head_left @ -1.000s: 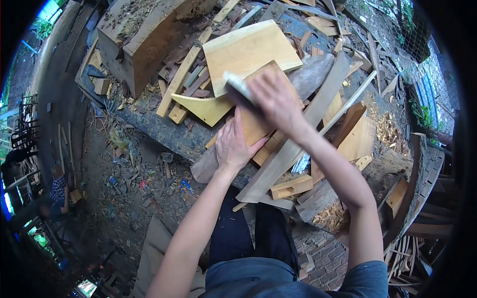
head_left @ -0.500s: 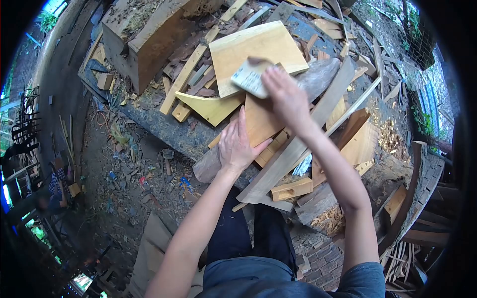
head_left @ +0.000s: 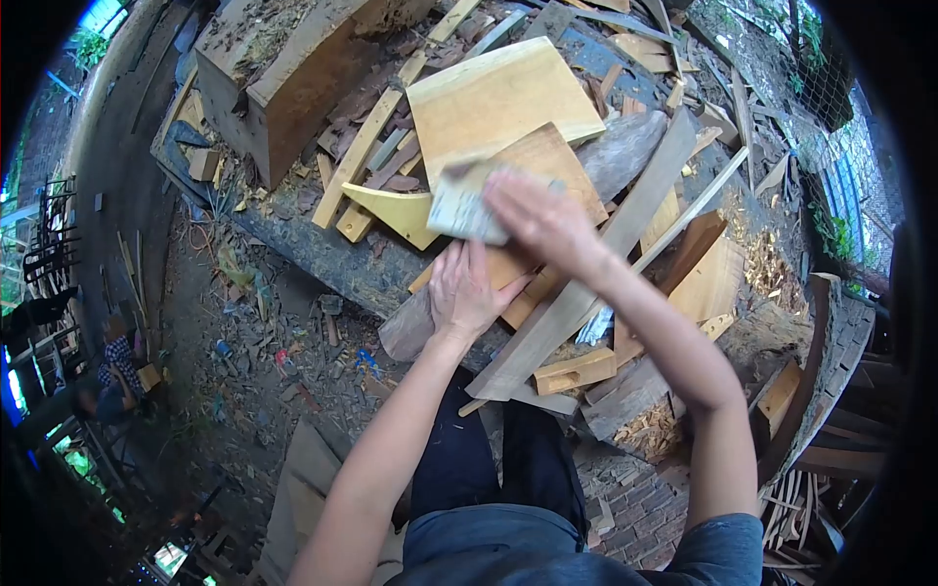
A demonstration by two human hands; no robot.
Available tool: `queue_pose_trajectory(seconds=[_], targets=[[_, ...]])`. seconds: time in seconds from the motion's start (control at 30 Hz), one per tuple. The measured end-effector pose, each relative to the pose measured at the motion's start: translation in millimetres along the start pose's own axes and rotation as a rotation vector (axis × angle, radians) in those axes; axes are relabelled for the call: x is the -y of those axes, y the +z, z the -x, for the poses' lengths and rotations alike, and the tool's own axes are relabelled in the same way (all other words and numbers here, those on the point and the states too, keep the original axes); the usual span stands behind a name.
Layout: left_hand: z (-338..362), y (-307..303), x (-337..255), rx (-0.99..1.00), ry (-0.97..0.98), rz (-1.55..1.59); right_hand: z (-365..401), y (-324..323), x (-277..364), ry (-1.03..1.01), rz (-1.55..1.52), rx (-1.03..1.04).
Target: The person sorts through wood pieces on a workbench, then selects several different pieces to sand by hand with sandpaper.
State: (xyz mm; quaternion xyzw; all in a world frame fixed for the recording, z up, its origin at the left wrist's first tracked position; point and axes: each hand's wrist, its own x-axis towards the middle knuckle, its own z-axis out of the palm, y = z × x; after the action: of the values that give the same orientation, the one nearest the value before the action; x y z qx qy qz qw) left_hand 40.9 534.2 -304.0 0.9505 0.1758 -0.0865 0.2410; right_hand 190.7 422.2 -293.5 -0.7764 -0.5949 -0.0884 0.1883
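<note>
Under my right hand is a sheet of sandpaper with a pale printed back, its outline blurred by motion. It lies across a smooth brown wooden board, covering the board's middle and part of the left side. My left hand holds the board's near end, thumb spread to the right and fingers along the left edge. Beyond lies a wider pale board, partly overlapped by the brown one. A curved yellowish wood piece sits just left of the sandpaper.
A large wooden block stands at the back left of the cluttered bench. A long grey plank slants along the right, with a notched wood piece near the front edge. Another person is at the far left.
My right hand and the sandpaper have slid left and toward me along the board, uncovering its far end. My left hand has stayed nearly in place.
</note>
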Motion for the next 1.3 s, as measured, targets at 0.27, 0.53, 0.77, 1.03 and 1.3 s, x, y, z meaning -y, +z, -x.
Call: queue_pose_trajectory(seconds=[0.27,0.53,0.77,1.03,1.3], targets=[[3.2,7.5,3.7,-0.082,0.057,-0.009,-6.7,-0.9,11.0,-0.044,0.097,0.004],[2.3,8.6,-2.0,-0.258,0.135,0.049,-10.7,0.3,-2.7,0.155,0.024,0.03],[5.2,4.7,-3.0,-0.251,0.125,0.051,-19.6,-12.7,-30.9,0.303,0.014,-0.064],[4.9,5.2,-3.3,-0.201,0.081,0.056,19.7,-22.4,-31.9,0.408,0.014,-0.059],[5.8,9.0,0.8,-0.206,0.117,0.026,62.5,-37.7,9.8,0.24,0.006,-0.046]])
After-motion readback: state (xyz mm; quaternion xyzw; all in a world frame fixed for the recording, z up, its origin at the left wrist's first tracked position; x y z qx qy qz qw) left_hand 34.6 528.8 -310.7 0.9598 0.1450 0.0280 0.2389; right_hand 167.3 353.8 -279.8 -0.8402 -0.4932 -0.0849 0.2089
